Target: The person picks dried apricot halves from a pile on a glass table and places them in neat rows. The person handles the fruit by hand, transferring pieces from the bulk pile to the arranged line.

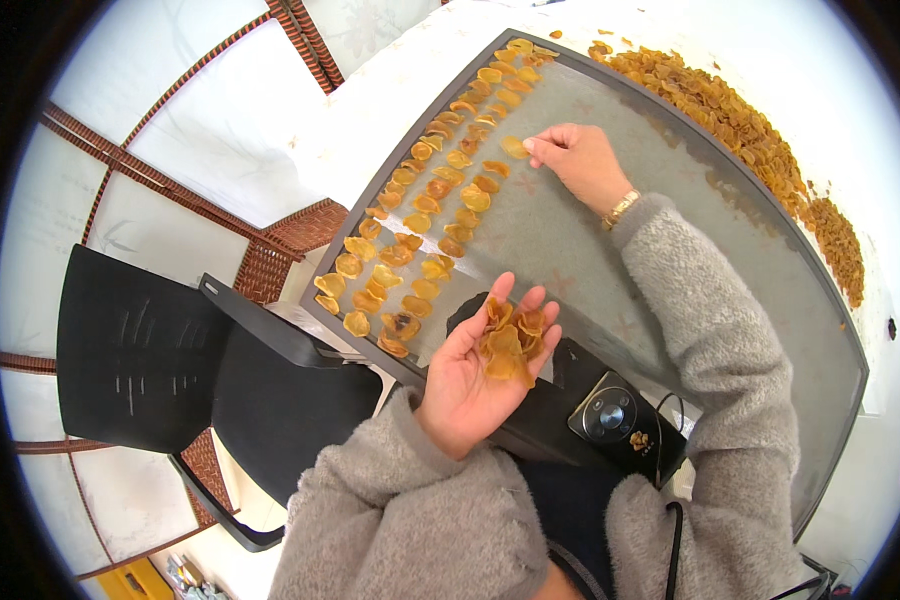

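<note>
My left hand (473, 385), palm up with curled fingers, cradles a small heap of thin, amber dried slices (503, 347) over the near edge of a dark-framed grey panel (590, 215). Farther out, my right hand (578, 165) pinches a single dried slice (514, 147) between thumb and fingertips, just beside the laid-out slices. Those slices (425, 204) lie in several slanting rows along the panel's left side, some slightly overlapping. Which plant or fruit they come from, I cannot tell.
Beyond the panel's far right edge, a long pile of similar slices (720, 115) covers part of the white table. A phone (610, 408) with a round camera module is below the panel's near edge. At left are a black chair (260, 390) and a folding screen (185, 110).
</note>
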`<state>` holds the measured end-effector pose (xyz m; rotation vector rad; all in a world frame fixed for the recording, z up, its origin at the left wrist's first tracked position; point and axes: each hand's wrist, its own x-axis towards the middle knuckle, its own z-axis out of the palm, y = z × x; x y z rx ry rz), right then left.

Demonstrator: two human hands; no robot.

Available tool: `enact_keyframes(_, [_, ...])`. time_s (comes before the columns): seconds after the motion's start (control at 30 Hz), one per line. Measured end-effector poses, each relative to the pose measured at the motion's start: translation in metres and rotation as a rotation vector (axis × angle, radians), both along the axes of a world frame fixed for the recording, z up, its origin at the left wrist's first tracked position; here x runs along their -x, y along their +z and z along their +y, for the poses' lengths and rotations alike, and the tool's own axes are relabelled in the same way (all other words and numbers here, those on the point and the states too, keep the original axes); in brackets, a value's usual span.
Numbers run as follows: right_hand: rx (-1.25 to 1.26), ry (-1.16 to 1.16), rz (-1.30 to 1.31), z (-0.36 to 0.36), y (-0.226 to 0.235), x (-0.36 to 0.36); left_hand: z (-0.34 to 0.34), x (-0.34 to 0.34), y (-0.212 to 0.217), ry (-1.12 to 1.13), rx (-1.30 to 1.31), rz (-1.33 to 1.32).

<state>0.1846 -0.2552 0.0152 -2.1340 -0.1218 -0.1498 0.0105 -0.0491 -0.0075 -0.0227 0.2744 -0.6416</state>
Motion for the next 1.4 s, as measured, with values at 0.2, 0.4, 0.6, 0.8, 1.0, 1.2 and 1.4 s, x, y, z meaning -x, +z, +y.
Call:
enact_keyframes(0.2, [0.028, -0.019, 0.035, 0.011, -0.005, -0.010, 0.000, 0.003, 0.001, 0.007, -0.043, -0.006])
enact_keyframes(0.4, [-0.014, -0.017, 0.062, 0.010, -0.010, -0.015, -0.001, 0.007, 0.007, 0.013, -0.053, 0.002])
enact_keyframes(0.6, [0.001, -0.024, 0.032, 0.009, -0.010, -0.015, 0.001, 0.012, 0.009, 0.030, -0.047, -0.024])
enact_keyframes(0.8, [-0.035, -0.026, -0.006, 0.010, -0.011, -0.015, 0.002, 0.017, 0.007, 0.035, -0.056, -0.050])
enact_keyframes(1.0, [-0.294, -0.035, 0.099, 0.000, -0.012, -0.001, 0.002, 0.019, 0.014, 0.068, -0.148, -0.110])
enact_keyframes(1.2, [-1.105, 0.199, 0.413, -0.030, -0.024, 0.067, -0.007, 0.002, 0.038, 0.047, -0.309, -0.098])
enact_keyframes(1.4, [-1.620, 0.344, 0.556, -0.046, -0.019, 0.111, -0.060, -0.054, 0.049, -0.009, -0.423, -0.239])
